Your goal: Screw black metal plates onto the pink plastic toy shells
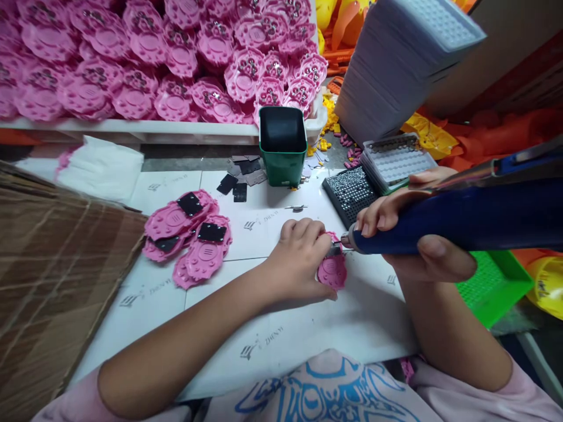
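Observation:
My left hand (pixel 294 258) is closed around a pink plastic shell (pixel 333 274), pressing it to the white table. A dark plate shows at the shell's upper end. In my right hand (pixel 409 220) is a blue electric screwdriver (pixel 484 220), lying nearly level with its metal nose pointing left. Its bit reaches the plate; whether a screw sits under it is too small to tell. To the left lie several finished-looking pink shells (pixel 206 252) with black plates screwed on. Just beyond my right fingers is a black tray of small screws (pixel 354 190).
A green bin (pixel 284 167) stands behind my hands, with loose black plates (pixel 227 184) beside it. Pink shells (pixel 141 35) fill a white crate at the back. A cardboard box (pixel 61 281) borders the left; stacked white trays (pixel 396 58) rise back right. A green basket (pixel 497 287) is at right.

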Motion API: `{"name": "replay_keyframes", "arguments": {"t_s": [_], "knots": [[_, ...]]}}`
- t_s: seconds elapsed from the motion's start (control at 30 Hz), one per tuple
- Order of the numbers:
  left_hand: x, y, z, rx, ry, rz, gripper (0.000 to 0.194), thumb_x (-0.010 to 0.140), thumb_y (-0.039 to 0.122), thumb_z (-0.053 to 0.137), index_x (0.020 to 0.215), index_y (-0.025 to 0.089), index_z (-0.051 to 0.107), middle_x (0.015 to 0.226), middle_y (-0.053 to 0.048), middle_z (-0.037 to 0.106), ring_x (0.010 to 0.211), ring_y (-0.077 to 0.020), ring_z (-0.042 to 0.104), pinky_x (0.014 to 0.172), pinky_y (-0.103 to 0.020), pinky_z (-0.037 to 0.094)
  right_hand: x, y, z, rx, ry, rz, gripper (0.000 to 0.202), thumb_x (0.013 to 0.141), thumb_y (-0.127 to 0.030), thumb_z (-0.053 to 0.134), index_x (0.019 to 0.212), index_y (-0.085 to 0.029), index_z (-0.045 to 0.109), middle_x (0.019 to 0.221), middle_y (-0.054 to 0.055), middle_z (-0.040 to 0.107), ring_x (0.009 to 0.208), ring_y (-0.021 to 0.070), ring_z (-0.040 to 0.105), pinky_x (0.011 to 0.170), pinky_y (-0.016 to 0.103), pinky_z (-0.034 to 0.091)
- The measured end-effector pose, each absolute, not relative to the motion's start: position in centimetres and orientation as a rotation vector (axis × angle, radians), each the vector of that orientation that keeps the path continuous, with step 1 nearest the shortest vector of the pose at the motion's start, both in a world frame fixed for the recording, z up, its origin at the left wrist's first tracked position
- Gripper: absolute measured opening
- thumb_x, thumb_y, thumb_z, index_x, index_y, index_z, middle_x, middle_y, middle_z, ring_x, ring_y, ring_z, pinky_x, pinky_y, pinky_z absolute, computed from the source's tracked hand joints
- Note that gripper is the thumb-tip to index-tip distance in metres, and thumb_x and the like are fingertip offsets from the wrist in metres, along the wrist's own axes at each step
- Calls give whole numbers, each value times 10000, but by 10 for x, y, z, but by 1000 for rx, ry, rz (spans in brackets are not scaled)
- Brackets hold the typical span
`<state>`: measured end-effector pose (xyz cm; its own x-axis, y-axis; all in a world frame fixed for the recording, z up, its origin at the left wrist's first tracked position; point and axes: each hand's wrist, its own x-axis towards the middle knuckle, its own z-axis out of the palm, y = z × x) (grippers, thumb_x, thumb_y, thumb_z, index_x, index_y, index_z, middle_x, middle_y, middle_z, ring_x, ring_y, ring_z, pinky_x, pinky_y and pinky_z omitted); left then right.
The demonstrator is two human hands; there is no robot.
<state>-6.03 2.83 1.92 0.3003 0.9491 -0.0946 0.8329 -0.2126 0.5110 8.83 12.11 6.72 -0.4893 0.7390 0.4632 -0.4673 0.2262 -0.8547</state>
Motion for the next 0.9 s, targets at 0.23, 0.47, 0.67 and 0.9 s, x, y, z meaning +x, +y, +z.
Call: {"name": "replay_keyframes", "arguments": {"t_s": [0.23, 0.47, 0.67, 0.9], "knots": [[-60, 29, 15, 2118, 1583, 378, 773, 489, 662, 781, 1042, 169, 558, 1229, -142, 490, 1159, -358, 388, 989, -512, 262, 89, 118, 61, -315, -1289, 1581, 305, 669, -316, 736, 943, -238, 627, 671, -18, 619, 583, 167, 612, 556, 333, 514], [-62, 28, 11, 2124, 1550, 409, 836, 521, 649, 781, 1160, 163, 547, 1259, -142, 497, 1192, -346, 395, 1030, -507, 215, 99, 122, 76, -407, -1207, 1447, 176, 630, -349, 697, 770, -265, 631, 618, -31, 596, 535, 158, 575, 549, 339, 503], [-64, 28, 9, 2124, 1515, 435, 845, 533, 674, 765, 1176, 169, 549, 1265, -139, 508, 1191, -354, 404, 1028, -516, 214, 95, 146, 85, -547, -1096, 1117, 68, 630, -298, 604, 677, -259, 575, 572, -44, 572, 481, 143, 539, 516, 326, 453], [-63, 27, 8, 2125, 1509, 462, 854, 544, 664, 768, 1200, 167, 538, 1278, -139, 509, 1202, -350, 408, 1043, -507, 198, 89, 163, 69, -691, -1032, 1154, 150, 620, -350, 644, 678, -293, 518, 591, -33, 561, 528, 170, 548, 520, 366, 462]]}}
